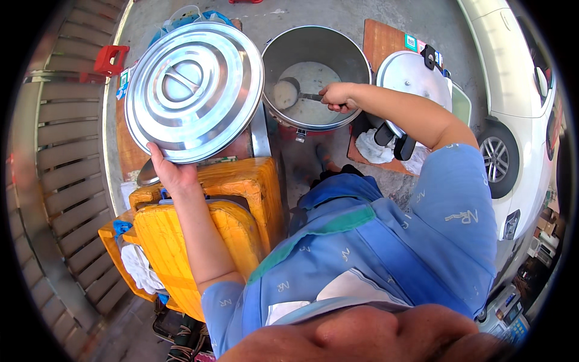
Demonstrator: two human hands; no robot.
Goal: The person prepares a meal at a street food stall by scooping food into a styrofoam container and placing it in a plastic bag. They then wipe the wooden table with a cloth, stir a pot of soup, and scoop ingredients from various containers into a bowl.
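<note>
My right hand (339,98) is closed round the handle of a metal ladle (309,96), reaching over the near right rim of a tall steel pot (332,47). The ladle's bowl is inside the pot, filled with whitish liquid. More pale, soupy liquid with small bits, like porridge (319,75), covers the pot's bottom. To the left, my left hand (174,175) grips the lower edge of a large round metal lid (223,108), which is tilted up beside the pot. Its fingers are mostly behind the lid.
Yellow-taped boxes (199,253) stand under my left forearm. At the right, a second lidded pot (407,75) with black handles sits on a wooden board (383,45), by white cloths (374,146). A white car (512,66) is parked farther right; a slatted fence (69,154) runs along the left.
</note>
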